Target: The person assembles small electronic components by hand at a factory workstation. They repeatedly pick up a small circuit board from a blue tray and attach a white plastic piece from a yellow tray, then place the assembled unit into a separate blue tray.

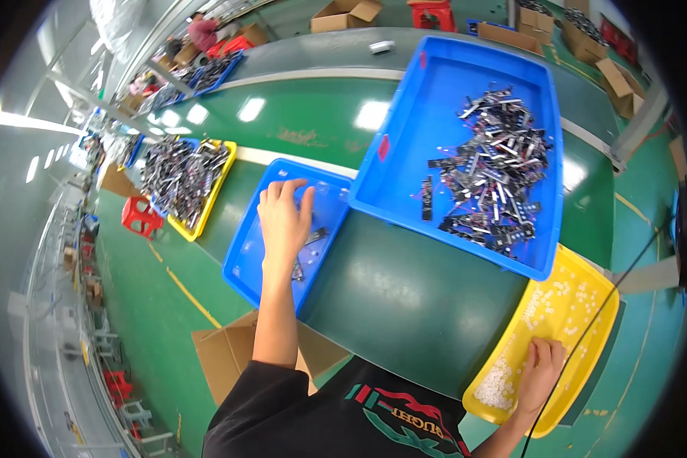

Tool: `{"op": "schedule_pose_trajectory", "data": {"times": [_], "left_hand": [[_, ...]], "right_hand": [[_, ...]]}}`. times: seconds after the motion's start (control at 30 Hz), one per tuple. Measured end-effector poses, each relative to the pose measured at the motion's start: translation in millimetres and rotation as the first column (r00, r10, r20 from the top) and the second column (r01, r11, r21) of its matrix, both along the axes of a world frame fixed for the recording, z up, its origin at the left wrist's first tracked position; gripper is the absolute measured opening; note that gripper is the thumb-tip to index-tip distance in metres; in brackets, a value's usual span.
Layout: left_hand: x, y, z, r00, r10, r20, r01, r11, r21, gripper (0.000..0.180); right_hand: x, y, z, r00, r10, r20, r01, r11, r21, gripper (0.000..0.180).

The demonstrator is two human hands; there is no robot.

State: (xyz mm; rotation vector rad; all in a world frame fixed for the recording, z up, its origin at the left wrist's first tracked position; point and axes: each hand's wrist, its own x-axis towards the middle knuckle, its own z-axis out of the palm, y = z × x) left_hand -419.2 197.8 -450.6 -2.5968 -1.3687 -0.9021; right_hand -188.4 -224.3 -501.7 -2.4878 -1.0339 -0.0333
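My left hand (286, 214) hovers over a small blue tray (246, 256), its fingers bent and apart, with nothing seen between them. Beside and under that hand, a few dark strip-shaped parts (298, 269) and some small bits lie in the tray. My right hand (540, 370) is down in a yellow tray (597, 324), its fingers curled together against the tray floor; what they hold, if anything, is hidden. Close by it are a heap of tiny white pieces (496, 387) and more white pieces (542, 304) scattered farther up the tray.
A large blue tray (424, 99) holds a pile of dark strip parts with thin wires (500, 168). Left of the green table (389, 286), another yellow tray (229, 164) is heaped with similar parts. An open cardboard box (217, 359) stands below; a black cable (588, 328) crosses the right side.
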Motion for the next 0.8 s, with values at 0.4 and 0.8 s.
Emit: {"op": "schedule_pose_trajectory", "data": {"times": [0.4, 0.8], "left_hand": [[169.1, -8.8, -7.0, 0.81, -0.56, -0.173, 0.459, 0.791, -0.405, 0.045], [148.1, 3.5, -19.1, 0.759, -0.453, 0.467, 0.647, 0.452, -0.614, 0.015]], "right_hand": [[-4.3, 9.9, 7.0, 0.994, -0.105, 0.026, 0.1, 0.983, 0.155, 0.016], [-5.1, 9.7, 19.2, 0.989, -0.148, 0.016, 0.138, 0.952, 0.272, 0.018]]}}
